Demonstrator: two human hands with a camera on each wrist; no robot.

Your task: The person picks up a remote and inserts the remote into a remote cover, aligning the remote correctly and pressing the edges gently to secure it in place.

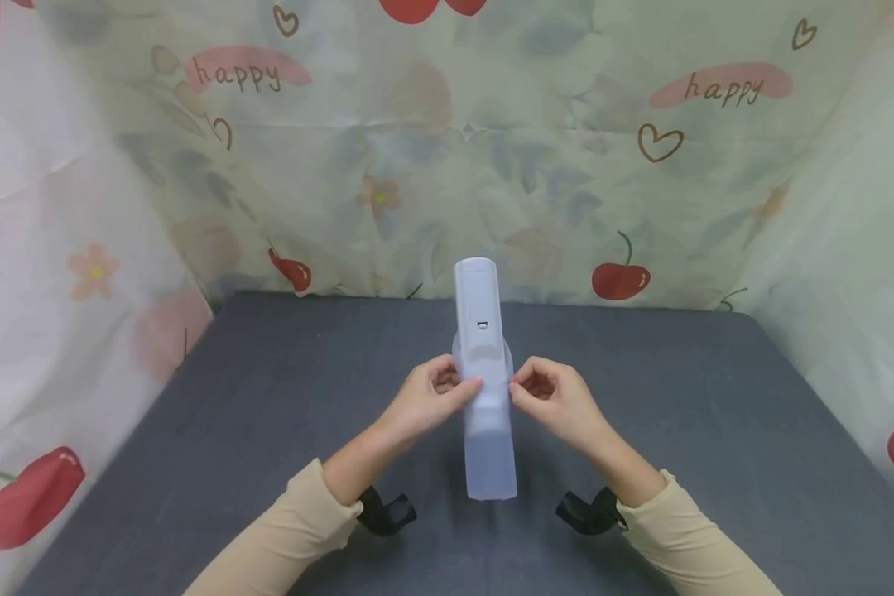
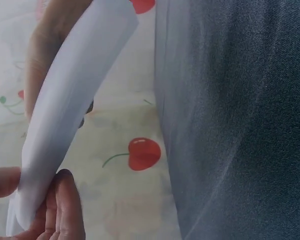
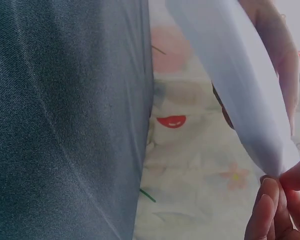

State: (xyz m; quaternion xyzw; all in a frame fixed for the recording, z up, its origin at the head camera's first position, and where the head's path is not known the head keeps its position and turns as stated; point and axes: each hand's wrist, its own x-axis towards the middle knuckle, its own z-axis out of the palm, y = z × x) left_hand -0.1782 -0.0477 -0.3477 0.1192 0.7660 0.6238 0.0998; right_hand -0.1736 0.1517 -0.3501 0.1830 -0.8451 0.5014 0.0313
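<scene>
A long white device [image 1: 480, 290] with a small dark port on its front is held upright over the table, between both hands. Its lower part [image 1: 490, 463] looks pale and translucent, and a rounded edge shows behind its middle. My left hand [image 1: 428, 399] pinches the left edge, thumb laid across the front and the other fingers curled at the side. On the right edge, my right hand [image 1: 560, 401] pinches with thumb and fingertips. Seen from the left wrist, the device [image 2: 65, 100] is a smooth, slanting white strip; the right wrist view shows the right fingertips [image 3: 270, 195] gathered at its edge.
A dark grey table [image 1: 231, 430] lies beneath the hands. Printed curtains [image 1: 521, 165] with cherries, hearts and flowers stand behind and along both sides. Black wrist mounts [image 1: 387, 513] stick out from the beige sleeves [image 1: 290, 521].
</scene>
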